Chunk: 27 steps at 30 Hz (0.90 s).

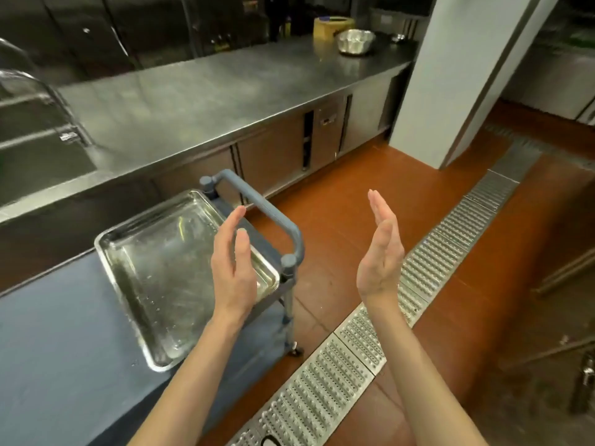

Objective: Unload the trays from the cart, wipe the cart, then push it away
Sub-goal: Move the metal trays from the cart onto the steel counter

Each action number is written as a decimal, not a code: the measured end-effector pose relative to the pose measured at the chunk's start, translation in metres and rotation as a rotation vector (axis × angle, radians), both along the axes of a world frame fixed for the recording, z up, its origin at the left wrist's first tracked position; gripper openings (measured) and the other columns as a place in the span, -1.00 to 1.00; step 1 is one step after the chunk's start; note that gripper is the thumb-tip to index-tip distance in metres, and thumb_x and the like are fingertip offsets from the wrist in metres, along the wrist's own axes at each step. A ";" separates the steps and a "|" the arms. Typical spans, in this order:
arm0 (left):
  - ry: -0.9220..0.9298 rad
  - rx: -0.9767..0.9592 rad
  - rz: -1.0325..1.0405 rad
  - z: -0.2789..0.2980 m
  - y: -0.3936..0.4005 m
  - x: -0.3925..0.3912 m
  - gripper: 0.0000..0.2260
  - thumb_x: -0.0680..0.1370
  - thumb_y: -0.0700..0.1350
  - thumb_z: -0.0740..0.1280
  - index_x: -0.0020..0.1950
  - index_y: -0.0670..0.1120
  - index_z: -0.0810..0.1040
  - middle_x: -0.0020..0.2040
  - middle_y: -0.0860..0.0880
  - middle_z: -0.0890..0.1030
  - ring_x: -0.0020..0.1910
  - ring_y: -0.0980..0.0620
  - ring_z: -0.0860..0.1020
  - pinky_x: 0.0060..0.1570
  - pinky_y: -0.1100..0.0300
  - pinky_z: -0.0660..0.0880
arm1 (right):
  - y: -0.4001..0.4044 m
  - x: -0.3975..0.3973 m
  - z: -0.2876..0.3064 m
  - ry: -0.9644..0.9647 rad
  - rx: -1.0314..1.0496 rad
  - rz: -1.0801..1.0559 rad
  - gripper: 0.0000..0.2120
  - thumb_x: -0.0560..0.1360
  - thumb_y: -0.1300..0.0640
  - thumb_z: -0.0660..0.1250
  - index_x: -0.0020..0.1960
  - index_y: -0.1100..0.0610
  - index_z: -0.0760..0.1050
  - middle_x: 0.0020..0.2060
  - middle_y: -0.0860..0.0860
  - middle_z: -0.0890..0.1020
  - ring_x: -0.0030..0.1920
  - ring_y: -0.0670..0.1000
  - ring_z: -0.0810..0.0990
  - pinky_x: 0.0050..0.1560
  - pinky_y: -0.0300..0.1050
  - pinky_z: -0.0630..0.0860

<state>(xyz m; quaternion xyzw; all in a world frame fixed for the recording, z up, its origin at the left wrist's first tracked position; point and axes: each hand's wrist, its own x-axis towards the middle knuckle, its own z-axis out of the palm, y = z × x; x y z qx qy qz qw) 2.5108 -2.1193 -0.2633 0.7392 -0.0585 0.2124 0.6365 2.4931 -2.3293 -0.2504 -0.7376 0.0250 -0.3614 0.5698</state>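
Observation:
A shiny steel tray (161,268) lies on the blue-grey top of the cart (58,333), close to the cart's grey handle (267,214). The tray looks wet and holds nothing. My left hand (233,268) hovers above the tray's right edge, fingers straight, palm facing right. My right hand (381,252) is raised over the floor to the right of the cart, fingers straight, palm facing left. Neither hand touches anything.
A long steel counter (209,101) runs behind the cart, with a sink (35,146) at the left and a metal bowl (354,41) and yellow tub (331,27) at the far end. A metal drain grate (418,284) crosses the orange floor. A white pillar (457,78) stands at right.

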 end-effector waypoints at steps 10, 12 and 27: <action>0.066 -0.040 0.287 -0.015 0.096 0.004 -0.59 0.73 0.01 0.11 0.55 -0.04 0.46 0.49 0.11 0.51 0.50 0.22 0.41 0.47 0.36 0.32 | 0.102 0.053 -0.013 0.138 0.016 0.320 -0.48 0.76 -0.10 -0.08 0.59 0.08 0.34 0.49 -0.20 0.45 0.52 -0.26 0.35 0.47 -0.42 0.23; 0.088 -0.040 0.343 -0.022 0.109 0.003 -0.59 0.73 0.02 0.12 0.56 -0.03 0.45 0.50 0.12 0.51 0.50 0.25 0.41 0.43 0.44 0.30 | 0.115 0.063 -0.019 0.162 0.024 0.376 -0.49 0.76 -0.07 -0.07 0.59 0.09 0.34 0.49 -0.19 0.46 0.52 -0.25 0.35 0.48 -0.40 0.24; 0.394 0.145 0.693 -0.106 0.160 0.006 -0.53 0.72 0.19 0.09 0.58 0.05 0.42 0.52 0.11 0.47 0.50 0.18 0.39 0.50 0.14 0.32 | 0.147 0.146 -0.103 0.485 -0.128 0.594 -0.51 0.75 -0.13 0.00 0.61 0.01 0.32 0.53 -0.13 0.44 0.48 -0.29 0.33 0.34 -0.59 0.18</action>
